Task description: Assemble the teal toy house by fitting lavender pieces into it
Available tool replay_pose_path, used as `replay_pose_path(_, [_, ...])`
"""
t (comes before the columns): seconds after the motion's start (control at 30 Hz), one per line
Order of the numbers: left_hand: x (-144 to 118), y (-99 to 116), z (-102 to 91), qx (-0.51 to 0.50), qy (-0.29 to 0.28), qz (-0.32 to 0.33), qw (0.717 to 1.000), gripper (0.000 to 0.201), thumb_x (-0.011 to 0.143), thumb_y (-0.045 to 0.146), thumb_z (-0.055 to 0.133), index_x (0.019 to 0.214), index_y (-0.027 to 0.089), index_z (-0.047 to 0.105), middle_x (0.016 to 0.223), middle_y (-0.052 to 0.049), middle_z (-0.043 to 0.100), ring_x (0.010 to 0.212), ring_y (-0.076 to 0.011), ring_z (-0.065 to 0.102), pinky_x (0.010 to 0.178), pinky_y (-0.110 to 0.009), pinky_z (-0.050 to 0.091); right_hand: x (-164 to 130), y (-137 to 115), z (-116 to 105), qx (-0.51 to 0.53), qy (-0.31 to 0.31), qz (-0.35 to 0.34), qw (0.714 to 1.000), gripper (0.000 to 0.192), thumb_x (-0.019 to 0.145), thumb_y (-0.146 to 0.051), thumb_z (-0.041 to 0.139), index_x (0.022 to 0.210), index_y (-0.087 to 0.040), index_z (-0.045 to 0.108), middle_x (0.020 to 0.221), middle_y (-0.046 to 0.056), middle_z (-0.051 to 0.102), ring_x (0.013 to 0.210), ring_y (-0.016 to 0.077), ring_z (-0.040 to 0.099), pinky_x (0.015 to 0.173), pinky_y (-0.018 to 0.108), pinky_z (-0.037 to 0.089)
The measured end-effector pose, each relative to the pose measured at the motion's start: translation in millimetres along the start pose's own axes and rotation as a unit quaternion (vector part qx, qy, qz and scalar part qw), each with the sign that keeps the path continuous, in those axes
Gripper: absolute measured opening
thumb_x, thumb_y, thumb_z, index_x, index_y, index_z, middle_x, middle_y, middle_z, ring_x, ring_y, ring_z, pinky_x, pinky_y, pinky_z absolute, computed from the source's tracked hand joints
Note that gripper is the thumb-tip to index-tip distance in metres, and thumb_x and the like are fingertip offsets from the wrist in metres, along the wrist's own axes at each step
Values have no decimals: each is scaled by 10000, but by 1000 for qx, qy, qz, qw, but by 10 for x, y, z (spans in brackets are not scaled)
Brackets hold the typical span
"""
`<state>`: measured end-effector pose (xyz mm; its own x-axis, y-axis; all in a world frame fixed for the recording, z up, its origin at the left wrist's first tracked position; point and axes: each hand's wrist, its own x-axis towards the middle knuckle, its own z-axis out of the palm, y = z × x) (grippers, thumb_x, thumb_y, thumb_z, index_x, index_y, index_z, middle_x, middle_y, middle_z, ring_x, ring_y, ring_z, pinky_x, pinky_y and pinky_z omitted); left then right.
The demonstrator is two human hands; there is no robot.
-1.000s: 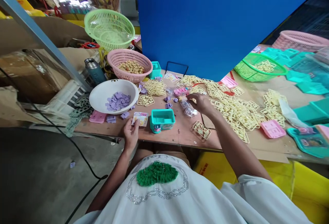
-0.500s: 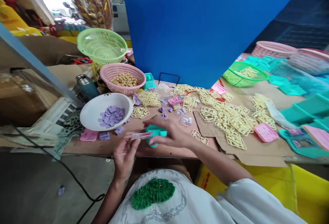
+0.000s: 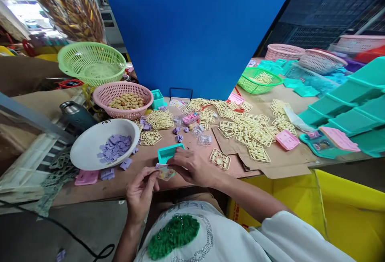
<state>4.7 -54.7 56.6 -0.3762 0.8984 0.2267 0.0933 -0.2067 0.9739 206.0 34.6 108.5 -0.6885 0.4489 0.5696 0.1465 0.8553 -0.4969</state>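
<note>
A long table (image 3: 135, 182) runs across in front of the person, strewn with yellow plastic frames (image 3: 249, 132), with a white bowl (image 3: 90, 150) of purple pieces at the left. Near its front edge a small teal box (image 3: 167, 153) sits open side up, just beyond both hands. The right hand (image 3: 192, 166) reaches in from the right, forearm slanting across the body, fingers curled over the box's near side and onto a small printed card (image 3: 165, 171). The left hand (image 3: 140, 192), palm up below the table edge, pinches the card's left end; the card lies roughly flat, its long axis left to right, between the two hands.
</note>
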Motion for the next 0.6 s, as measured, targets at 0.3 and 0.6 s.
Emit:
replay_pose_path(0.3, [166,-324,-180,-23,151,-56,987,355,803,495,807,872,158,718,634,5,725,531,-141,674,558,-246,592,-32,862,-561,-30,146,229,962,260,1033,-365,550,963,-192,731,736,34,726,614,151,645,621,268,491])
replay_pose_path(0.6, [235,-655,-68,-35,153,-78,985,558,771,689,795,899,154,706,636,-26,737,516,-163,693,526,-251,578,868,1278,-38,-117,-29,209,970,169,961,-184,611,983,-148,774,1027,132,791,985,242,699,903,353,527])
